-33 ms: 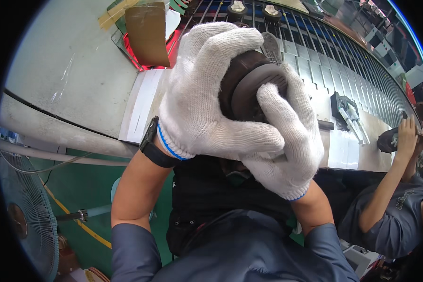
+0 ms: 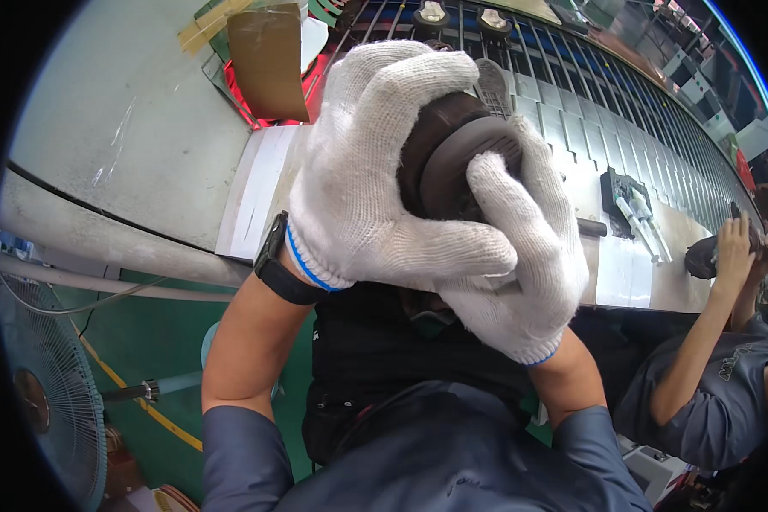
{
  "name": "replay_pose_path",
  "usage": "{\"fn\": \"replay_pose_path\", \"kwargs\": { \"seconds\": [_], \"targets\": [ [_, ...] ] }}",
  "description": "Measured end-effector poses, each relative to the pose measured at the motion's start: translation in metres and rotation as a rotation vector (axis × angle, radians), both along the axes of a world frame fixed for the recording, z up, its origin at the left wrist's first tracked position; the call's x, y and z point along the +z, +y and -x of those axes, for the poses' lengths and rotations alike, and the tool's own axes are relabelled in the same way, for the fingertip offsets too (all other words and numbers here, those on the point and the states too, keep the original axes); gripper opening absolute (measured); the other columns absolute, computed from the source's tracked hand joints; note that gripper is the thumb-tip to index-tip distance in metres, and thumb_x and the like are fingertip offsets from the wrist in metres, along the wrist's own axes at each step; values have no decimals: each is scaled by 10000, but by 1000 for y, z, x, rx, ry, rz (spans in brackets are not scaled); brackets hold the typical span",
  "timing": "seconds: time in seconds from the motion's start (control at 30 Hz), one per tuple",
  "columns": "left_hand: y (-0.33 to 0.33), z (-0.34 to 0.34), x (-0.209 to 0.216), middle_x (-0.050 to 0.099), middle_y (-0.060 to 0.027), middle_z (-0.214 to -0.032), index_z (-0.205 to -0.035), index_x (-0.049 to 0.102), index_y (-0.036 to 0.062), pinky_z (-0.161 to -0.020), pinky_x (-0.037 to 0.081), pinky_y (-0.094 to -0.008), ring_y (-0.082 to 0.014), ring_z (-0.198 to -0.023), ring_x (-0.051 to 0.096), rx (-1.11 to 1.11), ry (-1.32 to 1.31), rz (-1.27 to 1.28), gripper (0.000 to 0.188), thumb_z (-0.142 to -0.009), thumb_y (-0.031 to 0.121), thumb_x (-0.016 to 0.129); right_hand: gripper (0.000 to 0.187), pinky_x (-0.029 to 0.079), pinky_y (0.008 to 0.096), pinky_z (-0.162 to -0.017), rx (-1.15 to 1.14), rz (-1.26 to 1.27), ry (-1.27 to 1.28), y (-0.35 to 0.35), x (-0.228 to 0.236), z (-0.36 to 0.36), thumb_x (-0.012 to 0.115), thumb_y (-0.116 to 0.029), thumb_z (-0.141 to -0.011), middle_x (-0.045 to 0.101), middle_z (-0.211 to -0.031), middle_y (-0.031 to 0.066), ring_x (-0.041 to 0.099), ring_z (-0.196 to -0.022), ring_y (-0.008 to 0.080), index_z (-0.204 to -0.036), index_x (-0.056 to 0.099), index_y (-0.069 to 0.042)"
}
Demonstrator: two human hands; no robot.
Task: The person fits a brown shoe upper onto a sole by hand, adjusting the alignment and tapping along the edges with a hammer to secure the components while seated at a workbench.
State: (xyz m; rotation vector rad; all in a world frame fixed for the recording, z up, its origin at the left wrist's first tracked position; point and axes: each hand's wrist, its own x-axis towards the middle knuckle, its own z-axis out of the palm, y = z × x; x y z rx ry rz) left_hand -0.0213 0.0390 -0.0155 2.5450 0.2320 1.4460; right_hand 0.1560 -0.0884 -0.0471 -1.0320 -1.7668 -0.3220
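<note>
Both my hands wear white knitted gloves and are closed around a dark brown shoe (image 2: pixel 439 145) held over the bench edge. My left hand (image 2: pixel 358 162) wraps its upper and left side, with the thumb stretched across below. My right hand (image 2: pixel 529 247) grips from the right, a finger pressed on the dark sole (image 2: pixel 469 162). The shoe shows end-on, and much of it is hidden by the gloves. A dark rod-like handle (image 2: pixel 592 228) lies on the bench just right of my right hand.
Beyond my hands runs a rack of metal rods (image 2: pixel 563 77) with shoes (image 2: pixel 493 23) at its far side. A black tray (image 2: pixel 620 189) with white-handled tools (image 2: pixel 648 229) stands right. A co-worker's hands (image 2: pixel 736 252) hold a dark shoe (image 2: pixel 701 258). Brown cardboard (image 2: pixel 267 68) stands left; a fan (image 2: pixel 51 375) is lower left.
My hands and the shoe stay practically where they were. At the right, the co-worker's hands have shifted slightly on the dark shoe.
</note>
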Motion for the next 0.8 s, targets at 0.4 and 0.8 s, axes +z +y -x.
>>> {"fn": "replay_pose_path", "kwargs": {
  "seconds": [0.4, 0.8],
  "targets": [
    [5, -1, -1, 636, -192, -1377, -1462, 596, -32, -1135, 504, -471, -350, -1301, 615, 22, 6, -81, 1178, -614, 685, 988, 886, 566, 540, -1123, 1, 10, -27, 0, 1, -3, 1045, -151, -697, 547, -1551, 393, 652, -1362, 511, -1459, 626, 20],
    [-3, 3, 0, 605, -219, -1403, -1454, 608, -46, -1151, 491, -474, -362, -1319, 610, -16, 7, -47, 817, -920, 537, 811, 820, 573, 526, -1110, -4, 50, -28, -8, 10, 1, 991, -113, -710, 546, -1539, 406, 661, -1350, 515, -1434, 636, 35]
  ]
}}
